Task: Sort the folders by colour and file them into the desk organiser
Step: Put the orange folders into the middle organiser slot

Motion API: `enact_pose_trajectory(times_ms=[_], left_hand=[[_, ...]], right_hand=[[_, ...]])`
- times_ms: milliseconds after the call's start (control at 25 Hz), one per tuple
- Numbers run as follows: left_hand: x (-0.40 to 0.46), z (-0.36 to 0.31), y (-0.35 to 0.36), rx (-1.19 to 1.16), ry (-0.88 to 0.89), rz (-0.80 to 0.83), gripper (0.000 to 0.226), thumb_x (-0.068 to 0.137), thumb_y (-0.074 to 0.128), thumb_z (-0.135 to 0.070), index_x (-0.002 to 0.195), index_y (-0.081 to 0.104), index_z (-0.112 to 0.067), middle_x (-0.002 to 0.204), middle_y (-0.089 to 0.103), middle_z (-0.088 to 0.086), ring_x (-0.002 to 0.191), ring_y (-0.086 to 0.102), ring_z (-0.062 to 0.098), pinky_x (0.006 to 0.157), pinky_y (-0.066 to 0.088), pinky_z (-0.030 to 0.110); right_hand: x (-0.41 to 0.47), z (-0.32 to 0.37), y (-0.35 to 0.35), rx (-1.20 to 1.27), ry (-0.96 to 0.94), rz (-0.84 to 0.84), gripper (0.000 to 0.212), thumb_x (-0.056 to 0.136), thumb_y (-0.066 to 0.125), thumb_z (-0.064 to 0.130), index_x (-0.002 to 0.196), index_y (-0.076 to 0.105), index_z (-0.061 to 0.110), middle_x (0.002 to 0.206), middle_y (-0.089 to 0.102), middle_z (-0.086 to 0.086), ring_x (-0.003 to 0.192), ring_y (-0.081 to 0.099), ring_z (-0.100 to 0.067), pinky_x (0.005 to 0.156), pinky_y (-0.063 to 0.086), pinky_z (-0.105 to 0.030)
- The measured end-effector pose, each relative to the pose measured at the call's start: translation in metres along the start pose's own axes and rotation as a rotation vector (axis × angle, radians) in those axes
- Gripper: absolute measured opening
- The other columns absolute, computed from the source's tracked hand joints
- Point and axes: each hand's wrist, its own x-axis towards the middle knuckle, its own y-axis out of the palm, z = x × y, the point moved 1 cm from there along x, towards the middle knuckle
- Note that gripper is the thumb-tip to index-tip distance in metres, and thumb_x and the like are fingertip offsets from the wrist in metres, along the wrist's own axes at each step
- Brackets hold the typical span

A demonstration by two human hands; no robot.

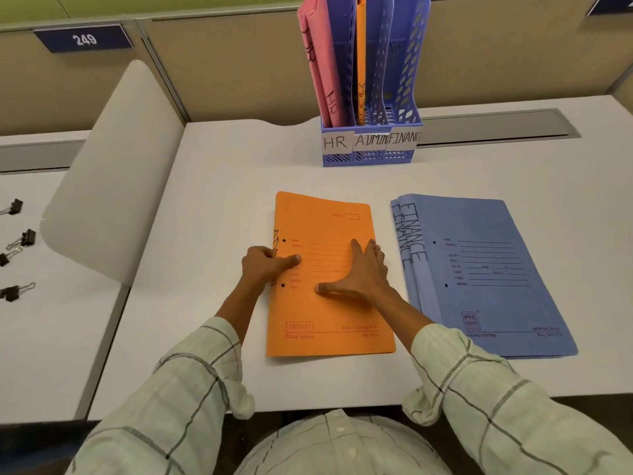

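Folder (329, 303) spine lettering hidden by left hand (265, 265); organiser (368, 156) top cropped

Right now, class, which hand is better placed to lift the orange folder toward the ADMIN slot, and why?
Probably the left hand: its fingers curl round the orange folder's spine edge, a grip ready to lift. The right hand lies flat on the cover, only pressing it down, so it would need to regrip first.

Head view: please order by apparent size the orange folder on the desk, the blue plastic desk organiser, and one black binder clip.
1. Orange folder and blue plastic desk organiser: alike; the organiser stands farther away, so unranked.
2. Black binder clip, clearly smallest.
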Motion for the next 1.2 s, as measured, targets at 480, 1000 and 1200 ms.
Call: enact_pose_trajectory(times_ms=[480, 1000, 1200], left_hand=[[-0.027, -0.140, -0.018, -0.170, 0.371, 0.256, 0.020, 0.093, 0.061, -0.019, 0.112, 0.057, -0.021, 0.101, 0.067, -0.005, 0.088, 0.068, 0.017, 0.056, 0.055, 0.023], [-0.058, -0.308, -0.007, -0.205, 0.848, 0.148, 0.044, 0.071, 0.063, -0.008, 0.114, 0.057, -0.003, 0.103, 0.063, 0.031, 0.088, 0.065, 0.038, 0.079, 0.058, 0.049], [-0.040, -0.357, 0.005, -0.147, 0.933, 0.090, 0.044, 0.065, 0.064, -0.003, 0.107, 0.055, -0.013, 0.079, 0.057, 0.013, 0.071, 0.061, 0.023, 0.072, 0.058, 0.046]], right_hand=[[0.017, 0.050, -0.076, 0.394, -0.053, -0.116, 0.149, 0.032, 0.059, 0.096, 0.153, 0.013, 0.023, 0.157, 0.025, -0.008, 0.143, 0.028, -0.035, 0.112, 0.033, -0.057], [0.015, 0.104, -0.285, 0.460, -0.680, -0.051, 0.137, 0.052, 0.093, 0.036, 0.156, 0.005, 0.020, 0.140, 0.051, 0.015, 0.123, 0.055, 0.000, 0.093, 0.054, -0.025], [0.045, 0.108, -0.343, 0.383, -0.788, -0.055, 0.134, 0.054, 0.094, 0.016, 0.156, 0.008, 0.020, 0.143, 0.051, 0.003, 0.131, 0.053, -0.015, 0.098, 0.053, -0.044]])
